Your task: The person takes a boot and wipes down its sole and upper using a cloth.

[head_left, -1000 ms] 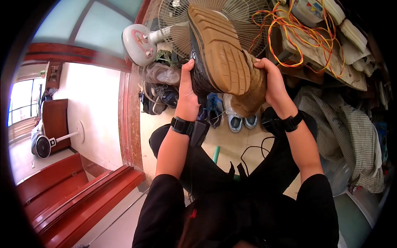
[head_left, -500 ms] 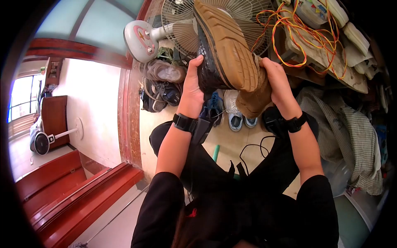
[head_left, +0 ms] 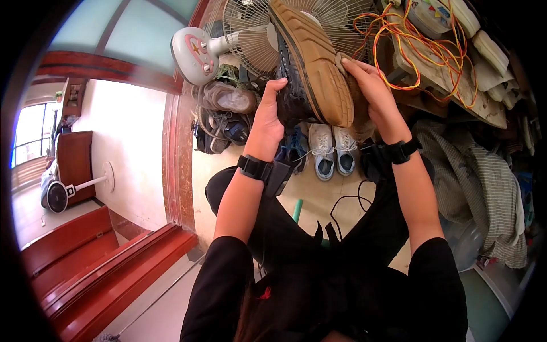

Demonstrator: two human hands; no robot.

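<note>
A black shoe with a tan ridged sole (head_left: 320, 68) is held up in front of me, its sole turned toward me. My left hand (head_left: 268, 119) is wrapped round its black upper, with the thumb pointing up along the side. At the sole's right edge, my right hand (head_left: 377, 100) grips a brown cloth (head_left: 360, 114) and presses it to the shoe. Part of the cloth is hidden behind the sole and my fingers. Below the shoe stand a pair of white sneakers (head_left: 323, 151) and a blue shoe (head_left: 297, 149) on the floor.
An electric fan (head_left: 196, 57) lies behind the shoe. More shoes (head_left: 228, 100) are at the left. Red and yellow wires (head_left: 399, 45) lie on a board at the upper right. A striped cloth (head_left: 496, 199) hangs at the right, and a red wooden door frame (head_left: 179, 165) stands left.
My right hand has moved up along the sole's edge with the cloth, whose lower end has drawn up. More of the white sneakers shows. The shoe has shifted slightly; my left hand keeps its hold.
</note>
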